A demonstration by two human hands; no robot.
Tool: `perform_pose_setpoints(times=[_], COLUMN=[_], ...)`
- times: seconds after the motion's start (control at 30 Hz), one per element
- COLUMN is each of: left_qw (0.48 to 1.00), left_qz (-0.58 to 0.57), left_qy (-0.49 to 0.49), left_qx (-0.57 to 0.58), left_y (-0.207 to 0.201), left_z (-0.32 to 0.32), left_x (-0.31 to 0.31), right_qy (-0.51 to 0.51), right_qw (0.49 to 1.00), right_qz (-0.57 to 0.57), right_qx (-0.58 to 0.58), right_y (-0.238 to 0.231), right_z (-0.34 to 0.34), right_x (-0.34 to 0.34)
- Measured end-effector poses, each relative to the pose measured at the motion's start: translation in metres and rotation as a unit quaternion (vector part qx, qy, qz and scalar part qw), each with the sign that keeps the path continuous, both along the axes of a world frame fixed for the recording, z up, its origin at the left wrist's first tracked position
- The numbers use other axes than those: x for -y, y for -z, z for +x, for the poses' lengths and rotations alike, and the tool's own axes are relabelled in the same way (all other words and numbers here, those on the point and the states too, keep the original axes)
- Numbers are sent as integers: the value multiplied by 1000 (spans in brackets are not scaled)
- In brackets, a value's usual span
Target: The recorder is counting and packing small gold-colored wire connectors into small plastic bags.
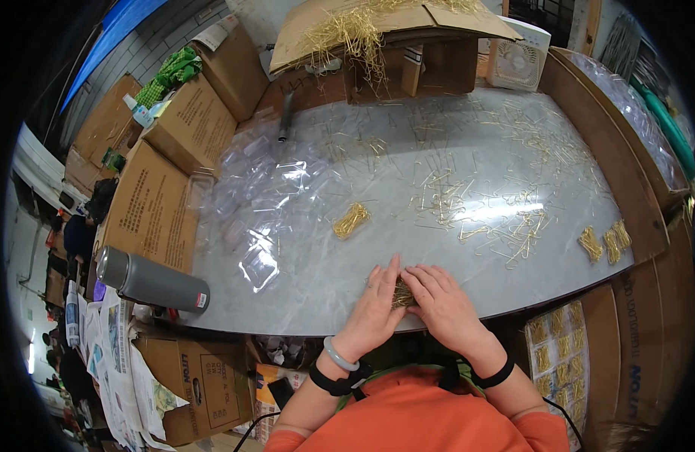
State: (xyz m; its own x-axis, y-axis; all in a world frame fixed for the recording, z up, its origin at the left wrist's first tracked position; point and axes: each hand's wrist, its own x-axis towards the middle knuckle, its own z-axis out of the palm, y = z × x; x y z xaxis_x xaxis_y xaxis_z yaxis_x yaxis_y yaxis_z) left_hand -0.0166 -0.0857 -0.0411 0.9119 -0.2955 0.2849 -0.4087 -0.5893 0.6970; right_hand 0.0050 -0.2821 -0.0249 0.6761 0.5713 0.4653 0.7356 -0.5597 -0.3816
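At the near edge of the table, my left hand (370, 307) and my right hand (442, 305) are cupped together around a bundle of gold wire hooks (401, 294). The fingers of both hands press on it from either side and hide much of it. Just beyond my left hand lies another gold hook bundle (352, 221). Loose gold hooks (442, 197) are scattered over the middle and right of the grey tabletop (310, 305). Several small bundles (591, 243) sit near the right edge.
Clear plastic boxes (264, 181) pile up at the left, near a dark rod-like tool (286, 117). A grey bottle (155, 280) lies at the left edge. Cardboard boxes (155, 207) and a white fan (517, 59) border the table. A tray of bundles (558, 354) is below right.
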Motion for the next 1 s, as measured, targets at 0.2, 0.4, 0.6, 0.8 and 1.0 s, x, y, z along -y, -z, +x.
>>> perform_pose_setpoints(times=[0.2, 0.4, 0.6, 0.8, 1.0], left_qw=[998, 983, 972, 972, 975], left_qz=[8, 168, 159, 118, 136], left_qy=[-63, -67, -173, -203, -173], left_qx=[-4, 15, -17, -4, 32], left_y=[-21, -34, -26, -31, -32], left_z=[-8, -16, -21, -16, -22], left_x=[-10, -33, -3, 2, -14], right_qy=[-13, -14, 30, 10, -25], right_qw=[995, 999, 998, 995, 998], right_qz=[-14, -39, 1, 34, -7], right_qx=[-101, -14, -60, -93, -56], right_y=[5, -9, 8, 10, -11], right_z=[0, -2, 4, 16, 10], right_x=[5, -1, -13, -7, -7])
